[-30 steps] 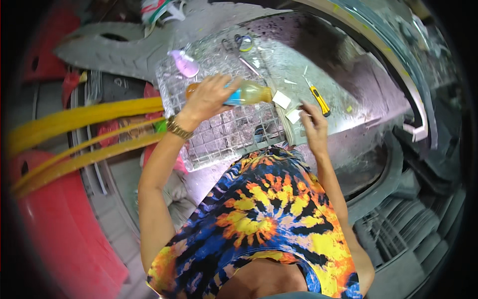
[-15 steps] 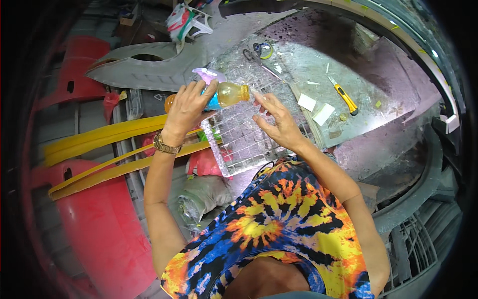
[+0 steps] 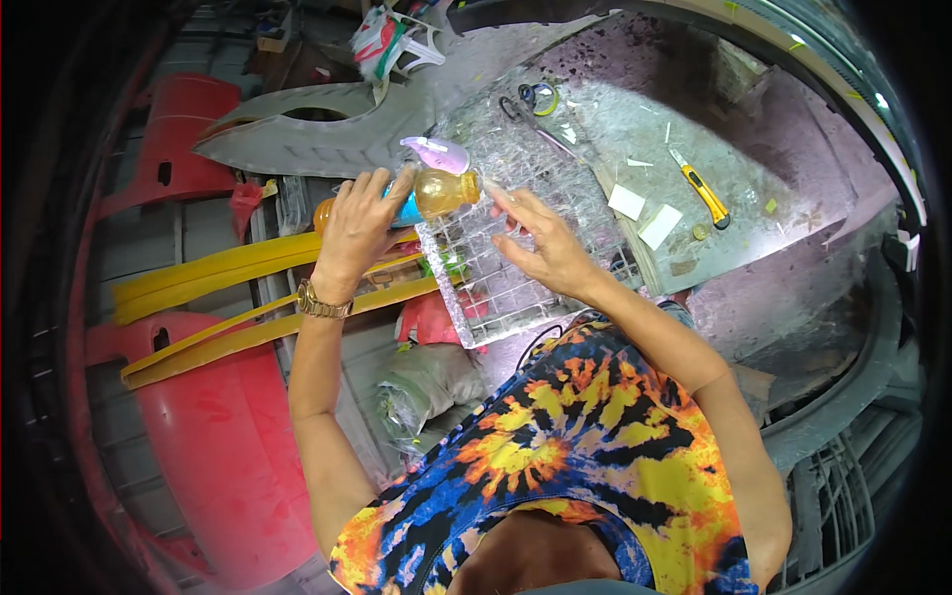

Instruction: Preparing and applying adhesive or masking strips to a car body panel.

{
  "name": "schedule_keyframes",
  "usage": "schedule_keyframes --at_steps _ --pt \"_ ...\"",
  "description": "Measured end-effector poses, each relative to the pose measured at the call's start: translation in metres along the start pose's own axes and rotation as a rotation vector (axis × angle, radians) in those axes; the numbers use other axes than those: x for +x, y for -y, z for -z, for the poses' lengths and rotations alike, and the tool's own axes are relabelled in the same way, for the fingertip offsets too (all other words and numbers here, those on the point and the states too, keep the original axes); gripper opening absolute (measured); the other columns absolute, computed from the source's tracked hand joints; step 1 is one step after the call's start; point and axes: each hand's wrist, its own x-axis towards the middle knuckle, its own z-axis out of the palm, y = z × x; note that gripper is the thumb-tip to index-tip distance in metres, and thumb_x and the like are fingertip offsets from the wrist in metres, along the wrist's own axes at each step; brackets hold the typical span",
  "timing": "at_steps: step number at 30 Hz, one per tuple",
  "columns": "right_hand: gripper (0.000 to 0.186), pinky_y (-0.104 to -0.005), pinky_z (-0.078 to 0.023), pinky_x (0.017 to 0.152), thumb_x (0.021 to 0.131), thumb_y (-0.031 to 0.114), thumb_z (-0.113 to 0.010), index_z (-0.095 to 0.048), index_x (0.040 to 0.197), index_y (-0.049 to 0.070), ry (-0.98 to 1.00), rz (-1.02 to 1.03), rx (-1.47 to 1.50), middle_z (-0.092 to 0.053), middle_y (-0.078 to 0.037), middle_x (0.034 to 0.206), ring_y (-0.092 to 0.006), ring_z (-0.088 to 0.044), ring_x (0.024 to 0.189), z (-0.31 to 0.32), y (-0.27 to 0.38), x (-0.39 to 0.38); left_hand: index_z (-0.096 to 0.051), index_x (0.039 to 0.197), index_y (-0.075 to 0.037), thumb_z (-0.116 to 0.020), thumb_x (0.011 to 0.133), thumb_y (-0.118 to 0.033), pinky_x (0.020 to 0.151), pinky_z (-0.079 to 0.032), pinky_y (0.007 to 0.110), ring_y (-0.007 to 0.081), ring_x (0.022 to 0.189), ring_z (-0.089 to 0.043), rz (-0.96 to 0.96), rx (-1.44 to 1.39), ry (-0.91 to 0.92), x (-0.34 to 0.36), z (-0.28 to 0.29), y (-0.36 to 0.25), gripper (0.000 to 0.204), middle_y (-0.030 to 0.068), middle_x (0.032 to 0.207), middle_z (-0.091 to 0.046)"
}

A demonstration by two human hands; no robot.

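Observation:
My left hand, a watch at its wrist, is wrapped round a clear plastic bottle of amber liquid with a blue label. The bottle lies nearly level, its neck pointing right. Close by the bottle's mouth is my right hand, with thumb and fingers apart and bent. Whether its fingertip touches the mouth I cannot tell. Just beyond the bottle sits a lilac object with a narrow tip. Below both hands is a pale wire grid.
On the work surface to the right lie a yellow utility knife, white cards, scissors and a tape roll. Yellow strips and red panels fill the left. A dark curved trim arcs along the far right.
The view has shifted, moving the surroundings slightly right. My left hand has drawn the bottle a little left and nearer. My right hand stays close to the bottle's mouth.

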Motion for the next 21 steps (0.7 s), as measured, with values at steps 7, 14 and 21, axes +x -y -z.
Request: schedule_keyframes --at_steps 7,14,21 --pt "0.066 -0.0303 -0.047 0.082 0.087 0.007 -0.064 -0.04 0.148 0.01 -0.011 0.042 0.034 -0.055 -0.008 0.106 -0.0183 -0.053 0.084 -0.006 0.002 0.004 -0.05 0.134 -0.007 -0.084 0.059 -0.012 0.083 -0.045 0.041 0.0291 0.097 -0.055 0.018 -0.003 -0.034 -0.008 0.009 -0.001 0.082 0.0091 0.104 -0.056" --pt "0.068 -0.0303 -0.047 0.081 0.087 0.007 -0.063 -0.038 0.149 0.012 0.022 0.021 0.064 -0.055 -0.008 0.104 -0.018 -0.053 0.083 -0.01 0.004 0.003 -0.05 0.133 -0.009 -0.085 0.058 -0.016 0.08 -0.045 0.041 0.0274 0.094 -0.056 -0.007 0.028 -0.067 -0.015 0.008 -0.003 0.083 0.0084 0.1 -0.055" --pt "0.066 -0.0343 -0.048 0.082 0.089 0.015 -0.063 -0.036 0.149 0.011 0.034 0.057 0.061 -0.055 -0.012 0.102 -0.0262 -0.058 0.092 -0.012 0.002 0.001 -0.051 0.134 -0.007 -0.085 0.058 -0.011 0.083 -0.045 0.041 0.0292 0.096 -0.056 0.031 0.011 -0.037 -0.021 0.006 -0.005 0.084 0.0091 0.105 -0.057"
